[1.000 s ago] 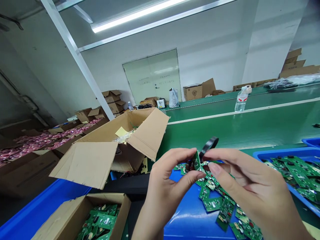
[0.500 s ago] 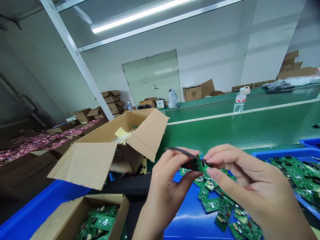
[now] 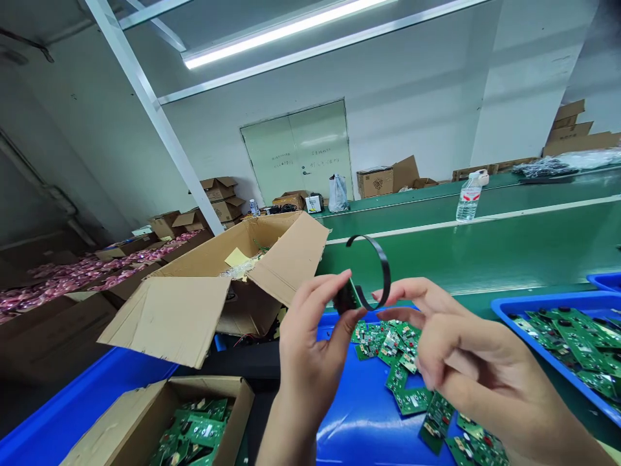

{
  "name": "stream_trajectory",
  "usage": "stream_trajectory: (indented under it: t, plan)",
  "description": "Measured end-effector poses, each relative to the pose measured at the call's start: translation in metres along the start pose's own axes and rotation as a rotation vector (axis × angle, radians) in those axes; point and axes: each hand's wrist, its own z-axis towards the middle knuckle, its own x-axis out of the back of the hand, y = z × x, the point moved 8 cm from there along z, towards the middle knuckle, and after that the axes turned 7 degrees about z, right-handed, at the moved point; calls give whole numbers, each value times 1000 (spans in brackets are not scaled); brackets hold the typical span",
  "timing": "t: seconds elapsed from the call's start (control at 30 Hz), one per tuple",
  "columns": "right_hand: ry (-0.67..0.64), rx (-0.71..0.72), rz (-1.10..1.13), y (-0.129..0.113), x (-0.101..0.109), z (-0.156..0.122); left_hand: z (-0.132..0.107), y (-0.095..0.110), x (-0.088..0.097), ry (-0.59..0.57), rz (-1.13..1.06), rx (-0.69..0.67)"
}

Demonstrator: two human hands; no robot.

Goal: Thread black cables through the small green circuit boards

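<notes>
Left hand [image 3: 310,349] pinches small board [image 3: 356,296] by edges, raised over blue tray [image 3: 359,414], likely so black band [image 3: 384,265] arcs free. Right hand [image 3: 460,349] loose beside band's lower end; grip there cannot tell.

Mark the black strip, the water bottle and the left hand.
black strip [image 3: 388,272], head view, its curved middle.
water bottle [image 3: 468,198], head view, its body.
left hand [image 3: 310,353], head view, its middle.

Centre frame: left hand [image 3: 310,349] pinches a small green board [image 3: 352,296] w/ a black strip [image 3: 385,272] curling up over it; right hand [image 3: 466,362] fingertips at the strip's lower end. Below, loose boards [image 3: 412,395] in blue tray [image 3: 359,414]; mid-left an open carton [image 3: 194,310], upper right a water bottle [image 3: 468,195]
</notes>
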Motion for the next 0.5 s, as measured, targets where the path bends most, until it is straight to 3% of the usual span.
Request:
stream_trajectory:
  t: [0.1, 0.2, 0.27, 0.37, 0.5]
  plan:
    - [71, -21, 88, 7, 12, 1, 0, 4, 7, 55, 52, -97]
    - [212, -158, 248, 32, 24, 1, -3, 19, 6, 69, 79, -260]
    - [192, -300, 347, 47, 18, 0, -5, 27, 2, 56, 115, -333]
    - [48, -471, 467, 54, -3, -4, -6, 35, -1, 54, 173, -402]
    - [67, -586, 503, 52, -10, -10, -6, 36, -1, 77, 204, -433]
